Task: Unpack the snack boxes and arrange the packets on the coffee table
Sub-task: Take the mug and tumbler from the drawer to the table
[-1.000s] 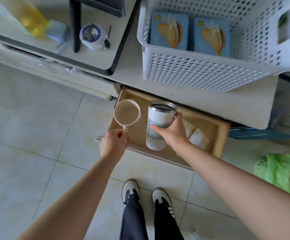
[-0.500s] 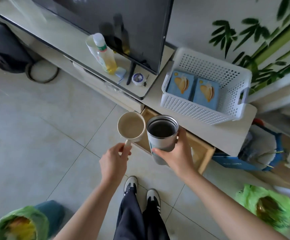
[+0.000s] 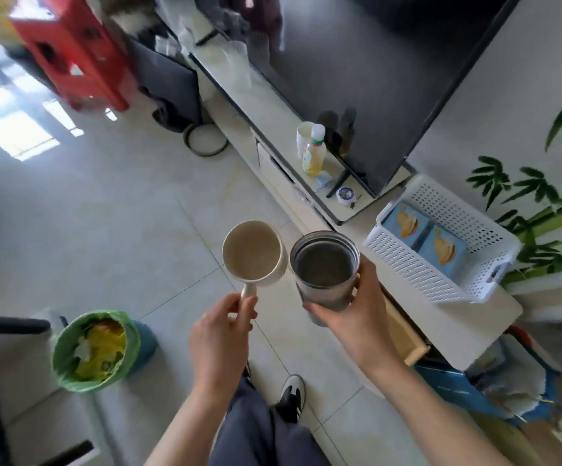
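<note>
Left hand: grip pinched on the handle of a cream mug, held upright over the floor. Right hand: grip wrapped round a steel tumbler, upright, just right of the mug. Near left, on the floor: green-lined bin. Farther right: white basket on the worktop, holding two blue snack boxes side by side. Far: television.

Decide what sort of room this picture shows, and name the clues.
Probably a home living room: a large black flat-screen television stands on a long white low cabinet, above a pale tiled floor, beside a bamboo-painted wall.
</note>
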`<state>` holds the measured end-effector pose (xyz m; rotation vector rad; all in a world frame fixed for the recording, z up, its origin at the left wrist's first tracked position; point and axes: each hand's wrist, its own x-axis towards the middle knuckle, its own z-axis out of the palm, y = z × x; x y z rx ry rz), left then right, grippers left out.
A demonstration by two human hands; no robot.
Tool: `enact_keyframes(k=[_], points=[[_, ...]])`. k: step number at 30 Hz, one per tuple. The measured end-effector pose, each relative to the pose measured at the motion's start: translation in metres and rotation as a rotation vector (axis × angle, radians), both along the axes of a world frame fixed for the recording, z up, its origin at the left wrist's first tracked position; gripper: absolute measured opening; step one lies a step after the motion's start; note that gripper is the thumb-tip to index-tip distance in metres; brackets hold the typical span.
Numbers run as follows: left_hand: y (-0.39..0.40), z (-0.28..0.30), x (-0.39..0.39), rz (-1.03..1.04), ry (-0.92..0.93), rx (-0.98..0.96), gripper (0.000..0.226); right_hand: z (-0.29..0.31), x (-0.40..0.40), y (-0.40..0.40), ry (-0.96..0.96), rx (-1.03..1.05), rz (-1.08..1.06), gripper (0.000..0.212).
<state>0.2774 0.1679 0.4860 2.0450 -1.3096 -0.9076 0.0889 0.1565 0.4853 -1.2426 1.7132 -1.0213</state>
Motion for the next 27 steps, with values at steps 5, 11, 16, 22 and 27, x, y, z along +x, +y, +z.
enact_keyframes(k=[5,11,16,22,27], points=[[0.046,0.033,0.055,0.157,-0.051,-0.084,0.019,0.029,0.052,0.014,-0.017,0.006,0.165,0.093],[0.104,0.052,0.130,0.347,-0.099,-0.108,0.021,0.049,0.133,0.028,-0.009,-0.014,0.361,0.090],[0.157,0.061,0.195,0.464,-0.134,-0.081,0.029,0.057,0.210,0.047,-0.005,-0.004,0.514,0.086],[0.225,0.066,0.270,0.629,-0.142,-0.022,0.030,0.053,0.307,0.080,0.049,-0.018,0.671,0.091],[0.273,0.065,0.315,0.757,-0.141,0.031,0.025,0.048,0.378,0.110,0.036,-0.007,0.797,0.093]])
